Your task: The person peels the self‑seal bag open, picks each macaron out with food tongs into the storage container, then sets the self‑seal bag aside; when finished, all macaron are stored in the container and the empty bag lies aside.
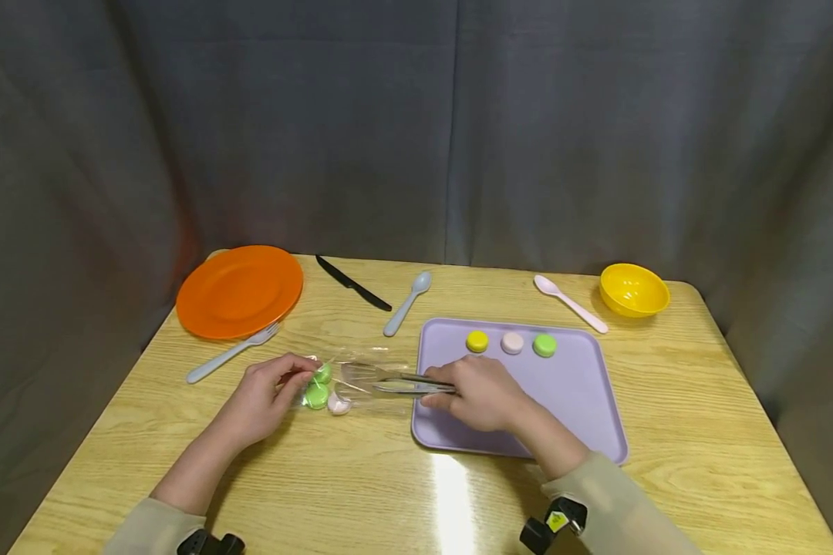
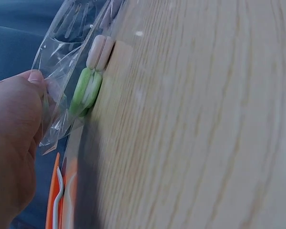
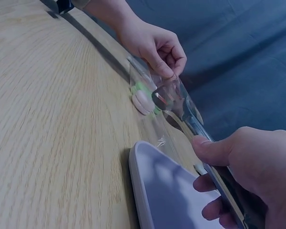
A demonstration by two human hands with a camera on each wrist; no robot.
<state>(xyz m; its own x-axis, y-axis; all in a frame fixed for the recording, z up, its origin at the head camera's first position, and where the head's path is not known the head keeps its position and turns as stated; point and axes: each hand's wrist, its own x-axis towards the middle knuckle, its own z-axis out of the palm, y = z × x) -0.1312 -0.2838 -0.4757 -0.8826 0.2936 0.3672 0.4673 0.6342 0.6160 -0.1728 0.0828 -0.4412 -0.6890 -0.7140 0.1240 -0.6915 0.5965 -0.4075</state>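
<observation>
On the wooden table [image 1: 361,478], the right hand [image 1: 475,393] rests over the near left corner of the purple tray [image 1: 583,401], fingers curled round metal tongs [image 1: 396,379] whose tips reach left into a clear plastic bag [image 1: 350,378]. The left hand [image 1: 267,397] pinches the bag's far end. Between the two grips, inside the bag, lie green macarons [image 1: 317,393] and a pink macaron [image 1: 338,403], small, round, sandwiched.

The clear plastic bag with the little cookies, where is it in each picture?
Head view: clear bag left of centre, between both hands.
Left wrist view: bag upper left, pinched by the left hand.
Right wrist view: bag at centre.
Shared landmark: green macaron inside.
</observation>
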